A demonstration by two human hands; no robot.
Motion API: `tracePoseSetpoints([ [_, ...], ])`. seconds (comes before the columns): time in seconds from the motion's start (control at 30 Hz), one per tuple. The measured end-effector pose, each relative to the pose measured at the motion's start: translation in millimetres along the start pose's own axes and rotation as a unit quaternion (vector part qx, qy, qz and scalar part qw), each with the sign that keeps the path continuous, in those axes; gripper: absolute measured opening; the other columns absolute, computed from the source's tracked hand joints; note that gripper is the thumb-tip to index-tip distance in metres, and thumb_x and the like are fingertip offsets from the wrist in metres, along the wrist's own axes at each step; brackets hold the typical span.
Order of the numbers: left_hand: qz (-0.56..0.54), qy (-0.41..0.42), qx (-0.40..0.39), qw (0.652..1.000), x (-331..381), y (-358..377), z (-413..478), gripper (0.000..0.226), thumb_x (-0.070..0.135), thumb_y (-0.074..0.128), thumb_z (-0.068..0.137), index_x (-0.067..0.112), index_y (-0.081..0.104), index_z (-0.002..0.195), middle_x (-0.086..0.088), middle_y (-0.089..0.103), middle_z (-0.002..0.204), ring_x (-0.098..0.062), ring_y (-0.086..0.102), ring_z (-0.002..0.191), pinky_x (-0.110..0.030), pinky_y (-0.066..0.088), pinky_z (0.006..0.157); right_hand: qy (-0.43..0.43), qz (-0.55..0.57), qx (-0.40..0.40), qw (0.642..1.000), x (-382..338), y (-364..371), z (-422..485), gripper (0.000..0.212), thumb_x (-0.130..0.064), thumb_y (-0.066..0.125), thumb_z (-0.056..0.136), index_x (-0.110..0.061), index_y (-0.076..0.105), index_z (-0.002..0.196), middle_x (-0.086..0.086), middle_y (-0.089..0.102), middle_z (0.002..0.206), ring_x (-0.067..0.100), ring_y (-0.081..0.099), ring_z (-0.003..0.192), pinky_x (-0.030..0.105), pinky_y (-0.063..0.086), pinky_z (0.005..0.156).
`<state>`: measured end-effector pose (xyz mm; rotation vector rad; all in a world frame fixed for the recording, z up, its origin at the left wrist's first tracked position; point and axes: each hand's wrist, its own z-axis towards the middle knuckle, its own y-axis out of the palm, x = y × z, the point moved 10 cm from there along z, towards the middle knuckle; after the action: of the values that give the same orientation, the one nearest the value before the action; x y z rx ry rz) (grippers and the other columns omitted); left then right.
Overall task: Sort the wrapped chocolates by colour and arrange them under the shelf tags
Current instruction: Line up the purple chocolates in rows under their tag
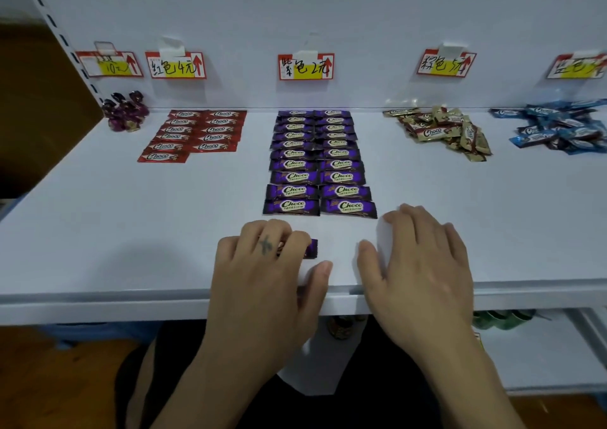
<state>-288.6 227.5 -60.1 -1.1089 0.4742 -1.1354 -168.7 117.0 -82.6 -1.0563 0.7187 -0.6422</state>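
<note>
purple rows almost full, one more bar in hand

the step in hand is judged to be the laying of the purple chocolates. a single purple bar [311, 248] is found on the white shelf [131, 231], near its front edge and just in front of the left column of the purple rows [318, 162]. it is covered by the left hand [262, 264], whose fingers are curled over it; only its right end is seen. the right hand [423, 264] is laid flat on the shelf beside it, with fingers nearly straight, and nothing is held by it.

the red bars [197, 133] are already set in two neat columns. the gold-brown pile [443, 133] and the blue pile [558, 126] are grouped by colour but not yet arranged. a small heap of dark twist-wrapped sweets [126, 112] is seen at the far left.

for the next move, the bar would probably need to be slid up and lined square under the left column, without the rows above being pushed. after that, the two loose piles would need to be set in order.

"choco" is printed on the wrappers; the small line under it cannot be read. the tags are handwritten: the red tag [175, 65] reads 红色4元, the purple tag [306, 67] reads 紫色2元, the brown tag [446, 62] seems to read 棕色5元. on the leftmost tag [110, 64] only "10元" is made out. the blue tag [576, 66] is cut by the frame edge.
</note>
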Motion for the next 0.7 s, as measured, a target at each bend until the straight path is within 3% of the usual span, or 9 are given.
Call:
tracePoseSetpoints([
  [0.13, -0.029, -0.02, 0.045, 0.998, -3, -1, -6, 0.033, 0.039, 0.047, 0.086, 0.018, 0.06, 0.108, -0.003, 0.06, 0.115, -0.022, 0.053, 0.109, -0.036, 0.042, 0.084, 0.0, 0.007, 0.017, 1.0, 0, -1, 0, 0.052, -0.046, 0.03, 0.088, -0.012, 0.056, 0.118, 0.009, 0.055, 0.132, 0.027, 0.046, 0.129, 0.05, 0.028, 0.112],
  [0.23, -0.028, -0.013, 0.082, 0.996, -4, -9, -15, 0.026, 0.035, 0.05, 0.084, 0.019, 0.064, 0.1, -0.003, 0.06, 0.109, -0.021, 0.049, 0.104, -0.034, 0.035, 0.082, -0.004, 0.009, 0.023, 1.0, 1, -1, -1, 0.052, -0.046, 0.031, 0.088, -0.011, 0.058, 0.117, 0.01, 0.056, 0.131, 0.028, 0.047, 0.128, 0.051, 0.029, 0.112],
  [0.43, 0.031, 0.005, 0.002, 0.999, 5, 10, -14, 0.047, 0.039, 0.039, 0.088, 0.016, 0.061, 0.122, -0.004, 0.06, 0.121, -0.023, 0.052, 0.11, -0.04, 0.044, 0.087, -0.005, 0.001, 0.017, 1.0, 3, 0, 0, 0.054, -0.046, 0.029, 0.088, -0.011, 0.057, 0.118, 0.011, 0.056, 0.132, 0.028, 0.047, 0.129, 0.052, 0.03, 0.111],
  [0.7, 0.057, -0.02, -0.021, 0.998, 4, 14, -7, 0.052, 0.039, 0.034, 0.089, 0.014, 0.06, 0.127, -0.006, 0.059, 0.123, -0.025, 0.053, 0.111, -0.044, 0.044, 0.086, -0.01, 0.001, 0.009, 1.0, 2, 3, 0, 0.056, -0.047, 0.027, 0.088, -0.012, 0.057, 0.12, 0.011, 0.055, 0.134, 0.028, 0.044, 0.131, 0.05, 0.028, 0.112],
])
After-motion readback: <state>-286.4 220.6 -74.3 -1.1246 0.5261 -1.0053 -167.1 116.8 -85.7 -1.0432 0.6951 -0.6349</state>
